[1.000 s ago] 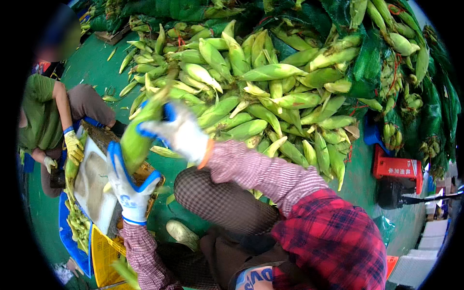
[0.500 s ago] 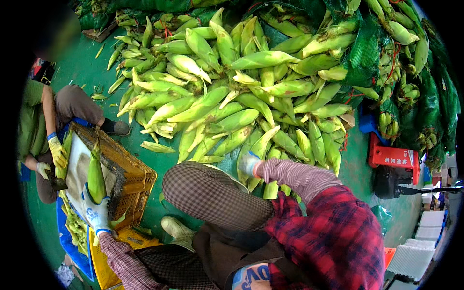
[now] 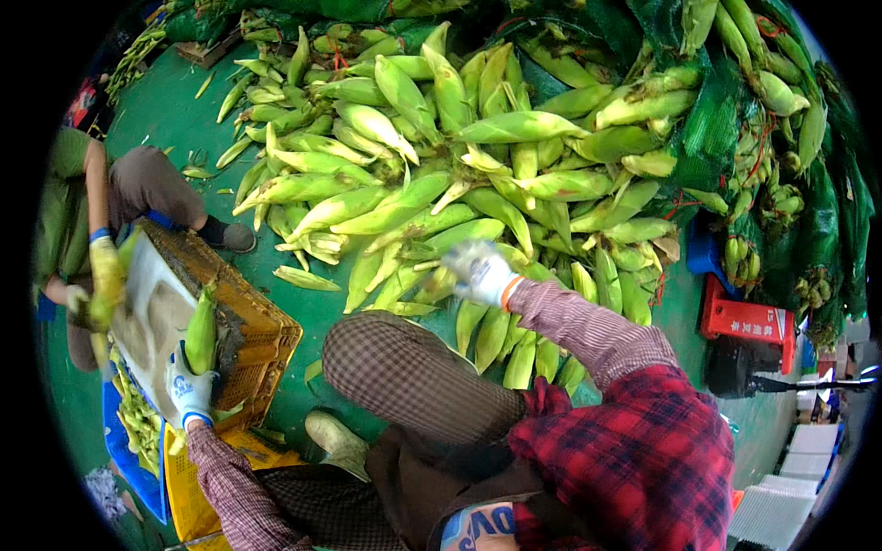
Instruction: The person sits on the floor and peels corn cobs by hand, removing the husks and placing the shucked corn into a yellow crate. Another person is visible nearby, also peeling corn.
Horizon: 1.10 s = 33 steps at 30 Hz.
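holding a corn ear (image 3: 200, 332) upright in a closed grip, the left hand (image 3: 191, 390) has it over the sack-lined yellow crate (image 3: 262, 344) just ahead of it, so the step looks like dropping a sorted ear in. the right hand (image 3: 478, 273) is blurred over the corn pile (image 3: 432, 184) just beyond it; its grip cannot be told. next would seem to call for releasing the ear into the crate and closing on another from the pile.

Your gloved left hand (image 3: 191, 390) grips a green corn ear (image 3: 201, 331) upright over the yellow crate (image 3: 262, 340). Your right hand (image 3: 478, 271), gloved and blurred, is among the corn pile (image 3: 441, 165) on the green floor (image 3: 175, 115). Another person's gloved hand (image 3: 106, 275) is at the crate's far edge.
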{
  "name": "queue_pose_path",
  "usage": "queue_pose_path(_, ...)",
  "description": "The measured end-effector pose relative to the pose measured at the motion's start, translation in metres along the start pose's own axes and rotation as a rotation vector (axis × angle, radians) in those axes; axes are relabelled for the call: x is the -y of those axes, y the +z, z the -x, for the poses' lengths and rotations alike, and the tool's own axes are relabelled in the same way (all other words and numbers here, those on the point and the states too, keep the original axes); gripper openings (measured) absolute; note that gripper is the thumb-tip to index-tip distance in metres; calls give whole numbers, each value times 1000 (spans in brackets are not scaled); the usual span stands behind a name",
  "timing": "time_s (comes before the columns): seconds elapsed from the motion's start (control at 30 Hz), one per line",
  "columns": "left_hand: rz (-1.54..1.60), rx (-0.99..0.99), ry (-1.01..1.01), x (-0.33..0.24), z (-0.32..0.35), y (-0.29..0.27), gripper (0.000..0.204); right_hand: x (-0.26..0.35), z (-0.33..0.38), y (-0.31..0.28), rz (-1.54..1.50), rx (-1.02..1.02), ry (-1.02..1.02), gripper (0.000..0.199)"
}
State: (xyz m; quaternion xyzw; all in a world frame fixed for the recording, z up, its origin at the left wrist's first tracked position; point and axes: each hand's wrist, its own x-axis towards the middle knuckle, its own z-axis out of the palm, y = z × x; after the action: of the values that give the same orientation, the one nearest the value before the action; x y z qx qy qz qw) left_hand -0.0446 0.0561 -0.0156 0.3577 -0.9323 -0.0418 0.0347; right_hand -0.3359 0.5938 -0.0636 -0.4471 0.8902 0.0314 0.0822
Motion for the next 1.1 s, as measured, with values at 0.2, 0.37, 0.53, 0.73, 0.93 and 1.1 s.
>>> queue_pose_path(0.2,-39,-34,27,-14,-6,2,83,-50,2,-47,-1006,-525,452,40)
queue_pose_path(0.37,-71,-11,-15,-17,-6,3,81,-30,-21,-32,-2350,-584,258,39)
queue_pose_path(0.53,-35,-54,32,-17,-3,1,74,21,-64,-33,-2503,-594,118,36)
queue_pose_path(0.73,-93,-82,-9,-27,-4,-6,66,70,-103,-60,-1774,-785,-64,25)
queue_pose_path(0.93,-78,-55,-44,-33,-6,-10,66,122,-130,-116,-2551,-382,-183,31)
queue_pose_path(1.1,-56,-55,-13,-31,-5,-11,71,167,-152,-129,-2318,-308,-227,34)
